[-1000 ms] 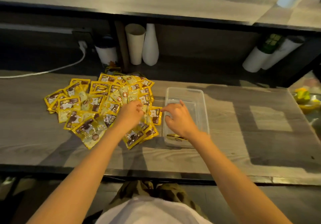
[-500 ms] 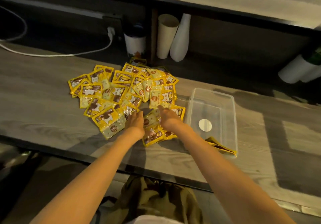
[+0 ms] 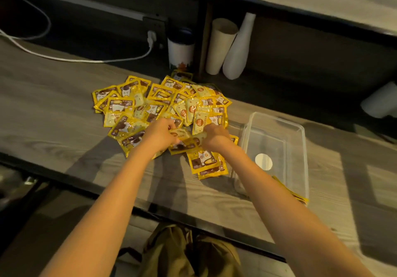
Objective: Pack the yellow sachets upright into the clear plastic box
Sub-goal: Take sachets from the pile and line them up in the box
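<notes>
1. Fingers of the left hand (image 3: pixel 160 134) curl down onto the near edge of the pile of yellow sachets (image 3: pixel 159 105), pinching one pale sachet (image 3: pixel 182 132) that lies between the two hands.
2. Fingers of the right hand (image 3: pixel 214 136) are bent over the same pale sachet from the other side; they seem to grip its right end, though the exact hold is blurred.
3. Both hands sit close together, nearly touching, at the near right part of the pile.
4. Most sachets lie flat and overlapping on the grey wood-grain surface (image 3: pixel 53 126), spreading away from the hands to the far left.
5. Two sachets (image 3: pixel 206 164) lie flat just under the right wrist, between the pile and the clear plastic box (image 3: pixel 300 147).
6. That box stands on the surface just right of the right forearm, apart from both hands; a round white spot shows through its bottom.
7. A few yellow sachets (image 3: pixel 297 195) show at the box's near end, leaning at a slant; the forearm hides part of them.
8. Behind the pile, in the recess under a shelf, stand a white cup with a dark lid (image 3: pixel 180 51), a paper roll (image 3: pixel 221 44) and a white vase (image 3: pixel 238 49).
9. A white cable (image 3: pixel 64 58) runs along the surface to a plug (image 3: pixel 151 38).
</notes>
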Demonstrator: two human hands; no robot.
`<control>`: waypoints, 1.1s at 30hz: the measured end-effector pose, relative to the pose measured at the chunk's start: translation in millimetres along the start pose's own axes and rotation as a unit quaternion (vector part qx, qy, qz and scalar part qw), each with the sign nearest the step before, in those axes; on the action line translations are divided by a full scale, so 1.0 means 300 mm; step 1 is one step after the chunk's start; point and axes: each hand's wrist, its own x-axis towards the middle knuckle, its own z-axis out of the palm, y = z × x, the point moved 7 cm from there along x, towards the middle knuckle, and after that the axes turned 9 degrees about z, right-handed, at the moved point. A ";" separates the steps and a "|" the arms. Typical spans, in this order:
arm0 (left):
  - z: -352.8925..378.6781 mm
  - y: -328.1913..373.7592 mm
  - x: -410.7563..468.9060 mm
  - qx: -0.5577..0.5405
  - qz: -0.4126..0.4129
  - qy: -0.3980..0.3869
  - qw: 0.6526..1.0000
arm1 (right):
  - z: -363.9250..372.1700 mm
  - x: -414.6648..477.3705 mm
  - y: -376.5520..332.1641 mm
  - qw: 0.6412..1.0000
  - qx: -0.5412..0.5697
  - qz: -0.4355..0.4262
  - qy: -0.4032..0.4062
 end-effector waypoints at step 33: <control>0.405 0.616 -0.088 0.093 0.407 -0.071 0.906 | -0.200 -0.250 0.741 0.910 0.298 0.052 0.282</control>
